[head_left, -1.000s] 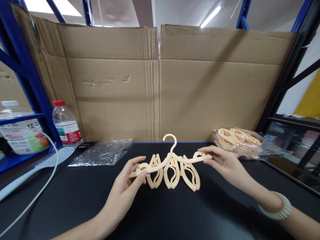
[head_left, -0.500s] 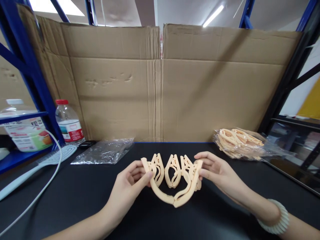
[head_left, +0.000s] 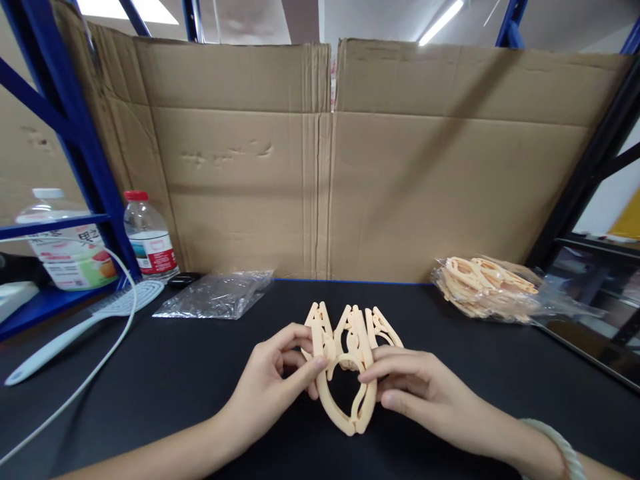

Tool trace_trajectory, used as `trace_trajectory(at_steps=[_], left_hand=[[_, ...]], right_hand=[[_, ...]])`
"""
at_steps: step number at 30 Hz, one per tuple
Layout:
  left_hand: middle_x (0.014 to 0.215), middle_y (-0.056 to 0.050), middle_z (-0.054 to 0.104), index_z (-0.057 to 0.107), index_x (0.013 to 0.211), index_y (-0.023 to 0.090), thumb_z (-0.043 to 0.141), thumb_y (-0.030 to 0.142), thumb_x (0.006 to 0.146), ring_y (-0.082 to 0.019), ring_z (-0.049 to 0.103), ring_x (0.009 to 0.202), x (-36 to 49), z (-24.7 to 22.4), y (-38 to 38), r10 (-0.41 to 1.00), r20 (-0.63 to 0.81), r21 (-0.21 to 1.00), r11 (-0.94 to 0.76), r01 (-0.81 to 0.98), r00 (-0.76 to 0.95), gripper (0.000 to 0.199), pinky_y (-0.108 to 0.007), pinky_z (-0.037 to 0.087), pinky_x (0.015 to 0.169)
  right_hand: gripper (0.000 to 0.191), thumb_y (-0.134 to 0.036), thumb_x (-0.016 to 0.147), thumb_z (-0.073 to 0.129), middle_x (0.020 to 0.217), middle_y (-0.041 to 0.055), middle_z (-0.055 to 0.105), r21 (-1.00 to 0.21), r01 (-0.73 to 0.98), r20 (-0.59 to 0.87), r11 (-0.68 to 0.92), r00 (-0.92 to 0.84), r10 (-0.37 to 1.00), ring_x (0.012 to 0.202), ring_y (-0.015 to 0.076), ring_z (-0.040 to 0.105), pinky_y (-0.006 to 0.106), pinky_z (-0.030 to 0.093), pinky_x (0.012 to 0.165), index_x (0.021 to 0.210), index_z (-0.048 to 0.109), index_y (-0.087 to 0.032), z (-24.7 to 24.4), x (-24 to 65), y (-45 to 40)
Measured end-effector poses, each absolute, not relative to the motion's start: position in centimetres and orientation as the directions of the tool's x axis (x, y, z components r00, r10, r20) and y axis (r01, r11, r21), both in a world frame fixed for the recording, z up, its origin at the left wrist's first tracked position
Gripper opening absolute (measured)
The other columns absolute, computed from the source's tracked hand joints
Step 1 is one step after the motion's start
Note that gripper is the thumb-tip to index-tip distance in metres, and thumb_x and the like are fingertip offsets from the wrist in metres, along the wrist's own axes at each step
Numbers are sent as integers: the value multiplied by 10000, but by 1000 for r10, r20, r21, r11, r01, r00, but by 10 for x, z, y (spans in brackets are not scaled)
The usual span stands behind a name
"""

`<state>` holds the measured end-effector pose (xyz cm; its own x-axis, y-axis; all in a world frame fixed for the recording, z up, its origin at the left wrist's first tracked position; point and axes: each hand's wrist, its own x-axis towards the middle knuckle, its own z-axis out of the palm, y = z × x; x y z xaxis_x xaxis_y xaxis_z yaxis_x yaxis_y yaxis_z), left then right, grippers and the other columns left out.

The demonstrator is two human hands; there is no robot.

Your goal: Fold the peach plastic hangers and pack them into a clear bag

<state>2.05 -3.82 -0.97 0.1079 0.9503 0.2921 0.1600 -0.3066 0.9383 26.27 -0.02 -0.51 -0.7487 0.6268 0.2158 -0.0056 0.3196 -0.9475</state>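
Note:
A cream folding clothes hanger (head_left: 367, 408) is held between my two hands, its arms folded close together and its hinge at the bottom. My left hand (head_left: 273, 380) pinches the left arm with thumb and fingers. On the right arm, the fingers of my right hand (head_left: 425, 387) are closed around the edge. Just behind it, several matching folded hangers lie in a row: a left one (head_left: 321, 313), a middle one (head_left: 341, 325) and a right one (head_left: 384, 325), all partly covered by the held hanger and my hands.
At the right back lies a clear bag of more hangers (head_left: 483, 287). A flat clear plastic bag (head_left: 215, 297), a pale hairbrush (head_left: 127, 300), a white cable (head_left: 97, 367) and a red-capped bottle (head_left: 150, 237) are at left. Cardboard panels (head_left: 250, 180) stand behind the black table (head_left: 200, 373).
The held hanger's arms have swung inward from a wide spread to nearly together. My right hand has moved left with its arm, and the view has shifted slightly.

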Motion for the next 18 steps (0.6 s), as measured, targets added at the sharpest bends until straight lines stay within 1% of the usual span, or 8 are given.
trace_trajectory(at_steps=[3,6,7,9,11,13,15,18], left_hand=[[812,-12,666,592,1051,171,652,296,850,-104,639,556,20,-13,-38,938,324,930,-339,140,124,244,-228,536,570],[965,-42,675,544,1217,210,613,248,873,-133,675,691,19,-15,-38,902,401,887,-426,178,162,353,-280,569,701],[1017,-48,670,523,1258,229,600,227,879,-136,675,735,18,-15,-39,881,437,857,-469,215,179,387,-292,565,747],[1075,-46,657,511,1278,264,589,187,881,-135,660,801,18,-14,-41,830,512,771,-557,310,218,412,-292,548,802],[1115,-44,641,536,1244,285,591,160,873,-148,641,881,17,-12,-43,773,566,668,-633,392,285,395,-282,533,824],[1186,-48,613,561,1215,293,603,149,860,-174,616,985,17,-10,-45,728,580,585,-684,436,365,386,-277,525,843],[1250,-51,584,559,1230,300,607,145,856,-184,599,1037,17,-10,-46,710,574,550,-703,451,407,407,-279,518,869],[1202,-46,609,552,1240,298,592,145,868,-160,623,951,17,-11,-45,727,566,581,-686,438,388,404,-276,527,856]], right_hand=[[328,-232,900,590,1325,57,489,-948,12,193,319,-773,604,1126,192,567,320,512,930,1212,634,-326,-5,264,-4],[387,-238,897,594,1427,64,393,-959,12,170,285,-778,605,1092,192,588,357,523,937,1270,587,-341,-6,264,-5],[398,-241,895,597,1442,66,375,-962,7,166,272,-779,605,1074,189,597,369,524,941,1279,578,-342,-5,263,-5],[400,-244,895,598,1451,62,364,-966,-15,174,260,-778,603,1058,184,607,381,519,953,1281,575,-348,-5,263,-5],[387,-250,898,597,1447,48,374,-964,-41,198,264,-771,605,1049,177,611,376,520,953,1268,583,-364,-3,264,-5],[374,-255,901,594,1439,37,388,-959,-57,219,276,-768,602,1031,168,617,363,527,938,1255,591,-376,-2,265,-5],[373,-253,901,595,1435,38,391,-957,-55,222,286,-773,594,1025,166,617,359,530,930,1253,592,-374,-1,267,-5],[378,-244,899,596,1432,52,377,-958,-55,219,283,-775,593,1089,189,591,373,514,953,1263,583,-348,-2,268,-3]])
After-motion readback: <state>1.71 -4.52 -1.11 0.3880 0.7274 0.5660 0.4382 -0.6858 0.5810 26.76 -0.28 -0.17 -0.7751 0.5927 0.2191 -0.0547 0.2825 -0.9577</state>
